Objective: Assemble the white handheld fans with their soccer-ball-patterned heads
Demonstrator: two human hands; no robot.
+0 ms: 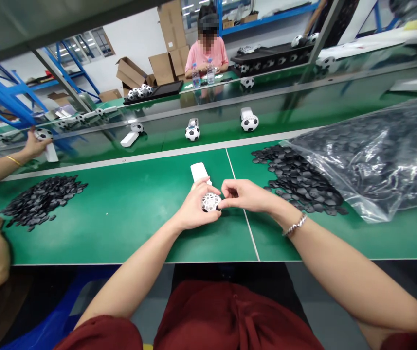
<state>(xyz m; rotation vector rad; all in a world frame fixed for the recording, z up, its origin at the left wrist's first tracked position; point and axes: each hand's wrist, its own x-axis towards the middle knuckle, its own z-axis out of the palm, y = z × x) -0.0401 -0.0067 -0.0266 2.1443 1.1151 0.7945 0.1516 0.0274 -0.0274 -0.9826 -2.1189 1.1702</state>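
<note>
My left hand (pixel 196 206) is wrapped around a white openwork soccer-ball shell (pixel 211 201), low over the green table in front of me. Past my fingers, a white flat piece (pixel 199 172) sticks out from the far side of the shell. A little black shows along the shell's lower edge. At its right side my right hand (pixel 240 195) touches the rim, thumb and fingers pinched together. Whatever sits in that pinch is hidden or too small to name.
Loose black pieces lie in a pile (pixel 299 180) to the right, beside a clear plastic bag (pixel 379 155) full of them. Another pile (pixel 44 199) is at left. Soccer-ball units (pixel 249 122) sit on the belt (pixel 164 131). A co-worker's hand (pixel 35 146) holds one; another person (pixel 207 51) sits opposite.
</note>
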